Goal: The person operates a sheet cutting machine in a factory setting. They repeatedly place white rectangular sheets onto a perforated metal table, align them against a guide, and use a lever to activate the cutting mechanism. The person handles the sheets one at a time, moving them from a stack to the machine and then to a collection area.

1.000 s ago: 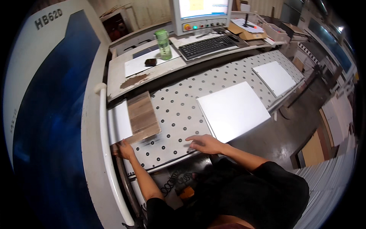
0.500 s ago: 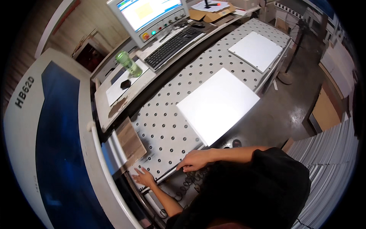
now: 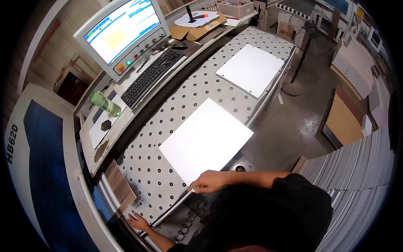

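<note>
A white rectangular panel (image 3: 206, 140) lies flat on a pale work table (image 3: 168, 172) dotted with dark round spots. At the panel's near corner, my right hand (image 3: 208, 181) is closed, its curled fingers at the corner beside the table's front edge. The fingertips are partly hidden. My left hand (image 3: 138, 221) rests on the near left end of the table, fingers spread, holding nothing. Just beyond it sits a brown wood-grain board (image 3: 121, 187). A second white panel (image 3: 250, 69) lies farther along the table.
A machine with a blue front (image 3: 50, 168) stands at left. Beyond the table are a keyboard (image 3: 152, 78), a monitor (image 3: 121, 33) and a green bottle (image 3: 105, 103). A pedestal fan (image 3: 310, 27) stands at far right, and stacked panels (image 3: 352, 189) at near right.
My view has shifted toward the right. The right hand has moved along the table edge to the panel's near corner. My left hand stays at the table's end.
</note>
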A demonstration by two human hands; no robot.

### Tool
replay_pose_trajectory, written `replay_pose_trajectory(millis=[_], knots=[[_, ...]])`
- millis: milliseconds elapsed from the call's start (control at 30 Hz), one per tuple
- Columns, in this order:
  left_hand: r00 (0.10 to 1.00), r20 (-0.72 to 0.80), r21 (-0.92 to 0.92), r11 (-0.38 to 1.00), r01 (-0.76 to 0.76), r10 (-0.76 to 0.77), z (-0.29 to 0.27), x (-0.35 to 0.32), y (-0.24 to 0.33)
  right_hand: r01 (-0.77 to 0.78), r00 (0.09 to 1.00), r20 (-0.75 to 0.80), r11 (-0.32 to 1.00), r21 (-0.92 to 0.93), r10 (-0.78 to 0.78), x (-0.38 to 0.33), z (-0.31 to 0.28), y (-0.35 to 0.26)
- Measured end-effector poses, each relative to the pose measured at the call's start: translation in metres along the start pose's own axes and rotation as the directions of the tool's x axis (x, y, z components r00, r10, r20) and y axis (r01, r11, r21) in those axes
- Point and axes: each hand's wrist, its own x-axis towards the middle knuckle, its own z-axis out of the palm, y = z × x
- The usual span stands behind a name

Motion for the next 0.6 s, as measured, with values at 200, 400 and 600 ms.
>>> replay_pose_trajectory(millis=[200, 400, 600], knots=[[0.999, -0.018, 0.049, 0.998, -0.050, 0.051, 0.002, 0.007, -0.007, -0.022, 0.989, -0.144, 0.988, 0.152, 0.044, -0.045, -0.001, 0.018], [0.999, 0.008, -0.012, 0.999, -0.048, 0.048, 0.004, 0.008, -0.001, -0.135, 0.960, -0.228, 0.982, 0.133, 0.162, -0.069, -0.002, 0.022], [0.993, -0.030, 0.054, 0.992, -0.112, 0.114, -0.006, 0.007, -0.002, -0.145, 0.889, -0.406, 0.972, 0.184, 0.210, -0.085, -0.012, 0.025]])
